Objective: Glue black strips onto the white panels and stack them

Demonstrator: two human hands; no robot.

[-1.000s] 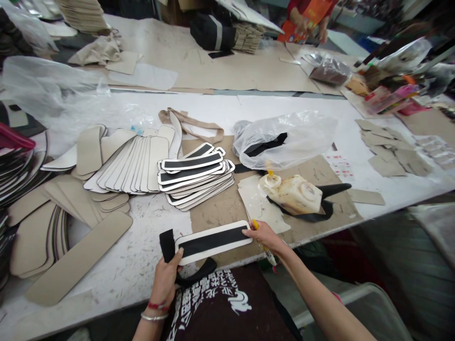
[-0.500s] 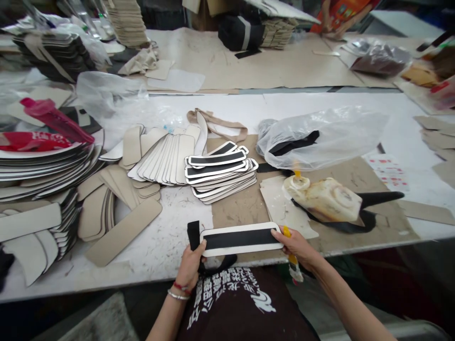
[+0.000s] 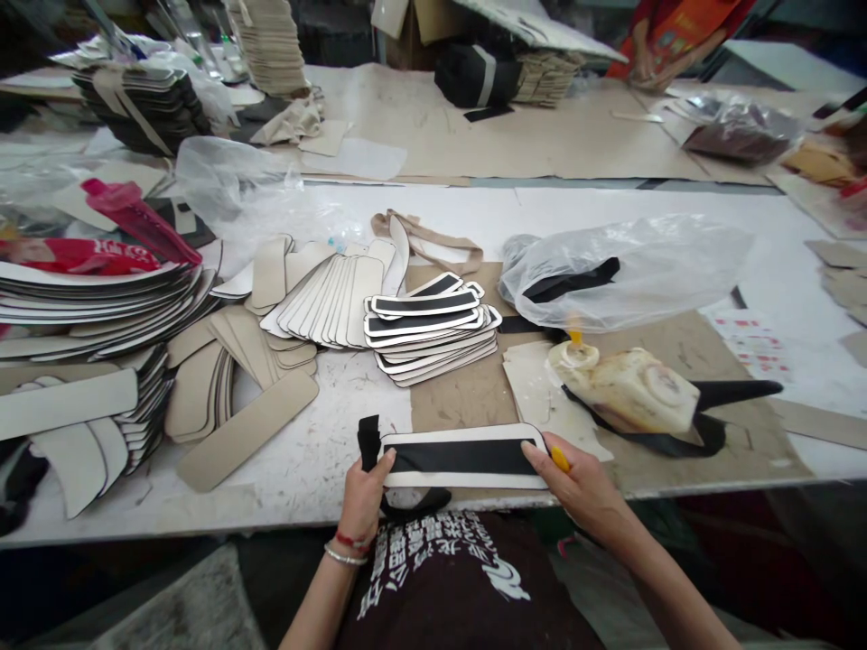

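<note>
Between my two hands a long white panel with rounded corners [image 3: 467,430] is held level at the table's front edge. A black strip [image 3: 464,458] lies along its middle. My left hand [image 3: 364,496] pinches the left end, thumb on top. Beside that thumb a loose black strap end [image 3: 368,441] stands up, and more black strap [image 3: 420,502] hangs below the panel. The right end is gripped by my right hand [image 3: 583,487], its thumb on the black strip. A yellow handle [image 3: 560,459] also sticks out of that hand; its lower part is hidden.
Behind the panel lies a pile of similar black-striped panels [image 3: 433,329]. Beige pieces [image 3: 247,433] spread to the left. At right are a stained plastic container [image 3: 627,388] and a clear bag [image 3: 677,262]. Across the table, a person's hands [image 3: 650,72] show.
The view has shifted, so the table's things appear farther right. My right hand has turned: the yellow tool's lower end, visible below it before, is now hidden. Both hands still grip the panel.
</note>
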